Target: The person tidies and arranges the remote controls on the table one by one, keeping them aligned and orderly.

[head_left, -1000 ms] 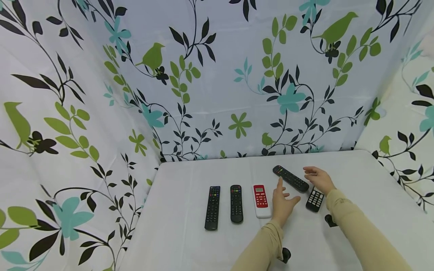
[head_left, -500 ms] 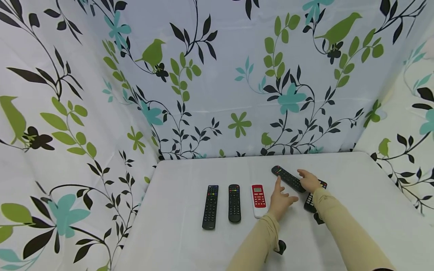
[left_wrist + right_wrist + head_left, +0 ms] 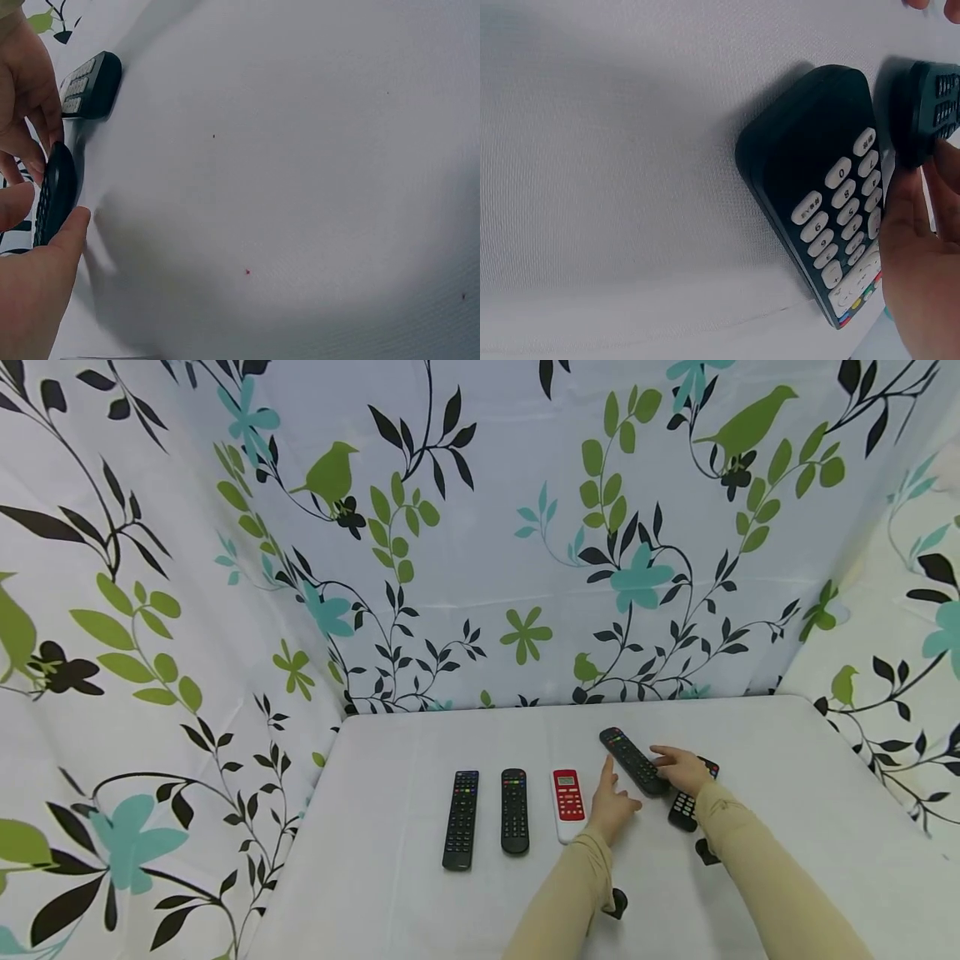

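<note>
Step in hand, judging by the pose: repositioning the angled black remote (image 3: 628, 758) on the desk (image 3: 397, 793). It sits to the right of the row, slanted, far end leaning left, near end under the right hand (image 3: 681, 769).

Right hand: pinching that near end. Right wrist view has the thumb low against the remote's side and fingers over the keys. Left hand (image 3: 612, 810): not gripping; index finger straight out alongside the remote's left edge, thumb apart. Left wrist view puts its digits around one end of the remote, but whether they actually touch can't be told. Hands are apart from each other, one each side of the piece.

Row to the left: long black remote (image 3: 461, 820), rounded black remote (image 3: 514, 811), red-and-white remote (image 3: 569, 803). All lie lengthwise, roughly parallel, gaps between. Left forearm passes close to the red-and-white one.

White-key remote (image 3: 829, 180) lies just beside the angled one, face up, partly covered by the right hand in the head view.

Next move, likely: swing the near end left so it matches the row, left fingers steadying the far end. Watch the right hand's clearance over the white-key remote; a low sweep could nudge it.
</note>
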Action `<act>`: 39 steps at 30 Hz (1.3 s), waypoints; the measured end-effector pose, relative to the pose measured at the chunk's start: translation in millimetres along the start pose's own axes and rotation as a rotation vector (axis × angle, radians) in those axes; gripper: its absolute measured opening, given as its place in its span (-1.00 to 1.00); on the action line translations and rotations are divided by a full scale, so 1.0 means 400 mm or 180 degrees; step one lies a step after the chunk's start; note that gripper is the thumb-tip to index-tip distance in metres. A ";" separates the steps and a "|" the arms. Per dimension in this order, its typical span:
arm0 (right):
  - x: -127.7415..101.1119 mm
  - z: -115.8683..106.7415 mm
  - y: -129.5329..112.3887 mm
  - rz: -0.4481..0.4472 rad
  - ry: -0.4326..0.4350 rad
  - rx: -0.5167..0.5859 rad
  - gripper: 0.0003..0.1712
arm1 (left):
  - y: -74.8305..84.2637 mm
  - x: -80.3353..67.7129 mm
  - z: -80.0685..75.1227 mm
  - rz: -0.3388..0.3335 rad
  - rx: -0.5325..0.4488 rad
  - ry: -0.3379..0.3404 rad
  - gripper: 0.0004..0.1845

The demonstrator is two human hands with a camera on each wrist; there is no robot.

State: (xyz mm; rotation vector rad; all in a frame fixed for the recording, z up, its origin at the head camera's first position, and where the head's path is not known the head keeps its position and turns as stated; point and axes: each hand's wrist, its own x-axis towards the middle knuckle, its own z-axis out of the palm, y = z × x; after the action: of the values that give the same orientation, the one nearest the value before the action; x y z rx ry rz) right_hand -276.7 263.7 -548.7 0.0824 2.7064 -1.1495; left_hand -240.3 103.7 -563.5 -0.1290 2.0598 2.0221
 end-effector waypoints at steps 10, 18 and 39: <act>-0.003 0.033 0.023 0.0076 -0.0128 0.0494 -0.45 | -0.062 0.026 0.001 0.0228 -0.0064 -0.0194 -0.10; -0.016 0.061 0.018 0.0071 -0.0213 0.0748 -0.49 | -0.036 -0.005 0.000 0.0245 0.0200 0.0097 -0.24; -0.053 0.103 -0.016 0.0366 0.0023 0.0719 -0.45 | -0.044 -0.031 0.025 0.0374 0.0943 0.1207 -0.58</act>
State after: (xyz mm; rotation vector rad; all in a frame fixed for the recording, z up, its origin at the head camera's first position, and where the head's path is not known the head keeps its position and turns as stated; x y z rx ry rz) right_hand -250.3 230.3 -567.7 0.2720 2.5292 -1.4155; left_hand -223.1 111.6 -577.6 -0.3675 2.6313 1.8382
